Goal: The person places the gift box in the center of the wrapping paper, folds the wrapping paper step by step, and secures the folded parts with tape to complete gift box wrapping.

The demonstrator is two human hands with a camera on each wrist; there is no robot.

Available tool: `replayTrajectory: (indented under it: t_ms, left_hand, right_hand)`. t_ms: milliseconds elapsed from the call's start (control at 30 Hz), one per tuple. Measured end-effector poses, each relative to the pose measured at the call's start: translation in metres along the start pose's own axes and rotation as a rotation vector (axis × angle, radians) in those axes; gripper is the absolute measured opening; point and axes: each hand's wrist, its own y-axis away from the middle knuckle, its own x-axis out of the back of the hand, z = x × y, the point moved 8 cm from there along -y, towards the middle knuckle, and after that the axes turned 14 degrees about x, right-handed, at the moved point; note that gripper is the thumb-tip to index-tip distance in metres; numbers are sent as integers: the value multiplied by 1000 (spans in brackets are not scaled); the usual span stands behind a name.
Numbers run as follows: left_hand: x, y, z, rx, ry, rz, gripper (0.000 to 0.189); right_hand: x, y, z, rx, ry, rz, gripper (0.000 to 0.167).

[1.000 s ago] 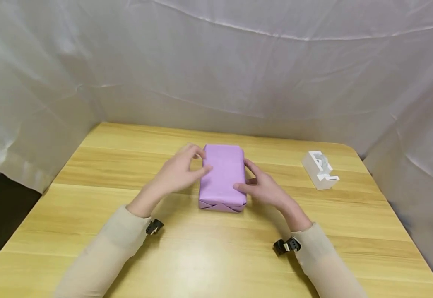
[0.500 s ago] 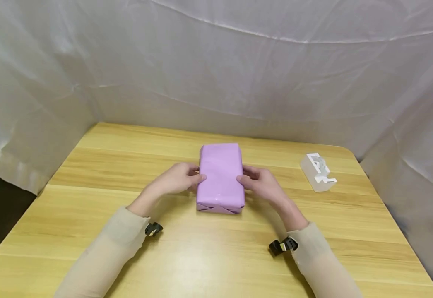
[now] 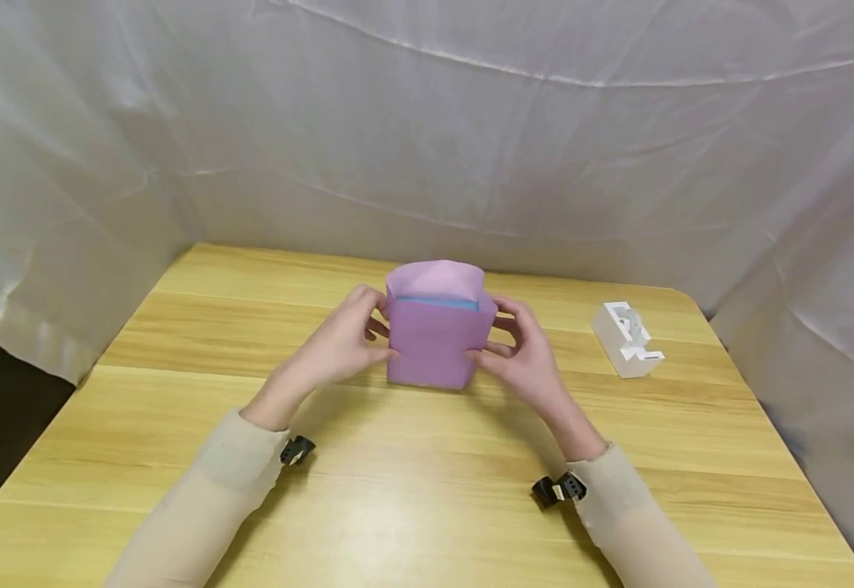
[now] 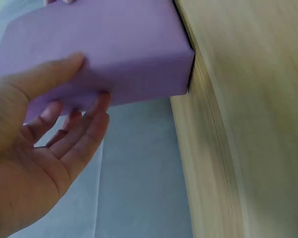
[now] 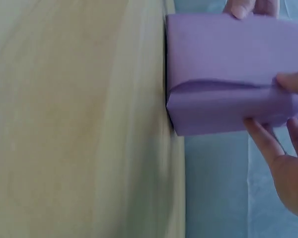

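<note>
A box in purple wrapping paper [image 3: 433, 343] stands on end near the far middle of the table. Its wrapping is unfolded at the top, and a blue strip [image 3: 438, 302] shows inside. From the left my left hand [image 3: 349, 339] holds it, thumb on the near face and fingers round the side. On the other side my right hand [image 3: 522, 351] grips it likewise, thumb on the near face. In the left wrist view the left hand's thumb and fingertips meet the purple paper [image 4: 134, 54]. The right wrist view shows a loose paper edge running along the box [image 5: 213, 106].
A white tape dispenser [image 3: 627, 339] with a clear roll stands at the right of the wooden table [image 3: 398, 506]. Pale cloth [image 3: 427, 139] hangs behind the table and along its sides. Small black cameras [image 3: 559, 490] sit at both wrists.
The box lay flat with its folded end toward me. Both hands have taken hold of its sides and tilted it up on end, so its unfolded end faces upward.
</note>
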Motion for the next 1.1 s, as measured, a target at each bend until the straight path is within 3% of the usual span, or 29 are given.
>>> replayTrajectory:
  t_ms: [100, 267, 433, 533, 633, 733, 900, 1100]
  left_hand:
    - [0, 2, 0, -53, -67, -20, 48]
    - [-1, 6, 0, -83, -96, -49, 44]
    - [3, 14, -1, -81, -148, -1, 45]
    - [4, 17, -1, -65, -151, 34, 57]
    - [3, 14, -2, -20, -95, 50, 74]
    - [-1, 4, -5, 28, 10, 24, 81]
    - [-10, -7, -9, 69, 110, -26, 71]
    - [-12, -7, -8, 66, 134, -18, 59]
  right_hand:
    - [1, -1, 3, -1, 1, -28, 85]
    - [3, -2, 6, -26, 69, -51, 87]
    - [8, 3, 3, -17, 147, -59, 84]
    - [16, 4, -1, -8, 144, -32, 78]
    - [21, 1, -1, -24, 95, -21, 74]
    - [18, -3, 7, -85, 61, -56, 75]
    - [6, -4, 19, -185, 49, -107, 83]
    - [4, -6, 19, -194, 173, -67, 73]
